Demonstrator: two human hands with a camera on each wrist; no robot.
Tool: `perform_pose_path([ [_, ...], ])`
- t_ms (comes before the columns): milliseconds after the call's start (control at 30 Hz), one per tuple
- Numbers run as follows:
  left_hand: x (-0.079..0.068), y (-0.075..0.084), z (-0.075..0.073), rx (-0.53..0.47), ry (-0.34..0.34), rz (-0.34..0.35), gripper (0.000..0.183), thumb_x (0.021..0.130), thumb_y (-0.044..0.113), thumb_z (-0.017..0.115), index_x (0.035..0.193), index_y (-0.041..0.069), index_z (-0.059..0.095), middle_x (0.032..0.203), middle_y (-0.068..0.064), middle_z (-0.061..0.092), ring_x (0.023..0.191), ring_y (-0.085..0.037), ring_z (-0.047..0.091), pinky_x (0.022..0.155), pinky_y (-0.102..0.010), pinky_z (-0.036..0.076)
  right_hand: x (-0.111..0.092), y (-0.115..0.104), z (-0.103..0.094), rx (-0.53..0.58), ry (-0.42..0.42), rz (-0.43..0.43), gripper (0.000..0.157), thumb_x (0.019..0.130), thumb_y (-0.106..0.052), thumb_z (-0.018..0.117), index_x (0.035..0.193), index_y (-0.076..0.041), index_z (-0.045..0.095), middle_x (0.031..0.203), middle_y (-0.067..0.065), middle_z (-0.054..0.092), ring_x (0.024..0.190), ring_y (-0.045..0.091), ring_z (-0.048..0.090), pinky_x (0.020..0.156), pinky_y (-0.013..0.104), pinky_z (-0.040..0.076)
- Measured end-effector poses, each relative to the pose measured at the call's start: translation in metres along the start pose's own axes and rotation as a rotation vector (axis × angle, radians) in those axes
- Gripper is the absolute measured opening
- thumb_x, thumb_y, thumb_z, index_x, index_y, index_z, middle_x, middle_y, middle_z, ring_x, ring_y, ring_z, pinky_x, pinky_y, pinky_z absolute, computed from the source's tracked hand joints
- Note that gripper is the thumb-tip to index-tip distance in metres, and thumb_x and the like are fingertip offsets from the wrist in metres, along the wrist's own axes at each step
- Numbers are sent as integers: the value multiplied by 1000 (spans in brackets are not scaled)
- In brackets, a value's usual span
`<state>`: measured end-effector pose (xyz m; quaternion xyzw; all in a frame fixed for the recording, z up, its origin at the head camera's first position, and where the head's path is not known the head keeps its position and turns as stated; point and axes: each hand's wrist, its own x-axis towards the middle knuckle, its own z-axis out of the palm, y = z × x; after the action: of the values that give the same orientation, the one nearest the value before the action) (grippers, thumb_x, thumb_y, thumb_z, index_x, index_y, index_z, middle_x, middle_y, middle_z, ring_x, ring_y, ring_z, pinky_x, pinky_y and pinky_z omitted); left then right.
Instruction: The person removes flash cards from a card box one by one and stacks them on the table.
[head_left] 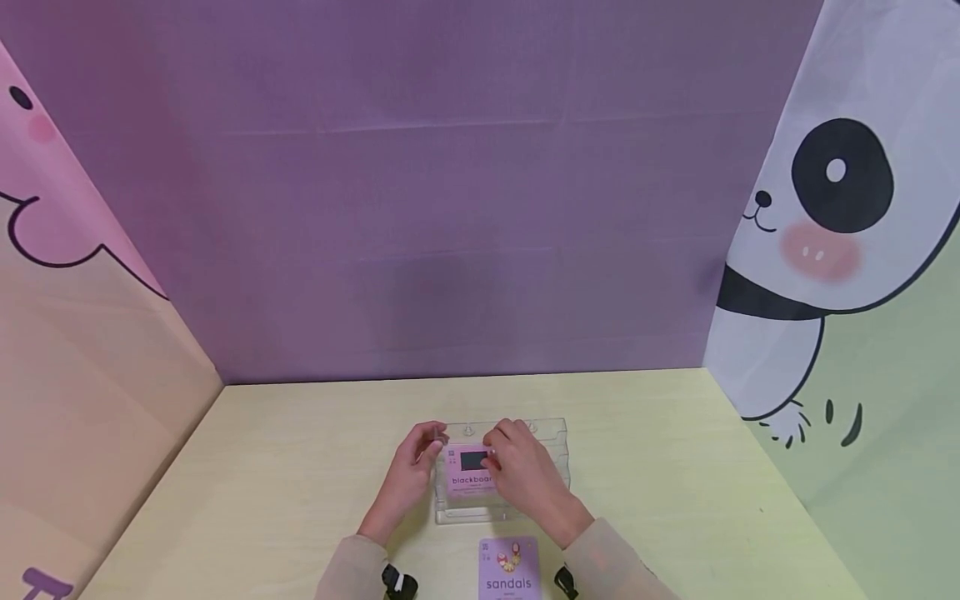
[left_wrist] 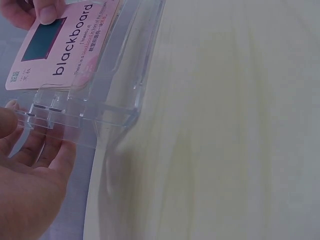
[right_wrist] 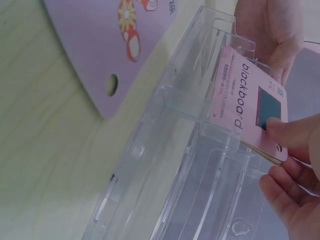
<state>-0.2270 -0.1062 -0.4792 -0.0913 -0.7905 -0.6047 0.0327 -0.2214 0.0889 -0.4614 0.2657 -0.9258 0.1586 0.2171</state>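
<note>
A clear plastic tray [head_left: 555,433] with raised walls is in front of me on the table. My left hand [head_left: 405,479] grips its left end, thumb on one side and fingers curled on the other in the left wrist view. Over the tray's left part is a small stack of pink flashcards [right_wrist: 252,100], the top one reading "blackboard" with a dark board picture. My right hand [head_left: 528,475] pinches that stack by its right end, thumb on the picture and fingers beneath. A purple flashcard [head_left: 509,567] reading "sandals" lies nearer me, between my forearms.
The pale wood table [head_left: 300,450] extends to both sides of the tray. A purple cloth wall [head_left: 450,208] stands behind it, with printed cartoon panels at left and right. Black straps [head_left: 399,583] show at my wrists.
</note>
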Motion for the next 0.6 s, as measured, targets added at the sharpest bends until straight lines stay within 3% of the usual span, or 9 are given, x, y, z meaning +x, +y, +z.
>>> perform_pose_path([
  [300, 8, -25, 2, 1, 14, 6, 30, 99, 10, 48, 129, 7, 49, 120, -11, 58, 119, -27, 51, 107, -47, 36, 1, 1, 3, -11, 17, -1, 19, 80, -15, 77, 96, -12, 66, 95, -4, 58, 84, 11, 48, 72, 19, 51],
  [600, 9, -29, 1, -9, 9, 16, 30, 99, 10, 49, 129, 7, 49, 121, -14, 57, 120, -28, 51, 108, -49, 34, 2, -2, 2, -11, 1, 17, 17, 82, -15, 76, 96, -12, 66, 94, -3, 59, 84, 11, 48, 73, 20, 51],
])
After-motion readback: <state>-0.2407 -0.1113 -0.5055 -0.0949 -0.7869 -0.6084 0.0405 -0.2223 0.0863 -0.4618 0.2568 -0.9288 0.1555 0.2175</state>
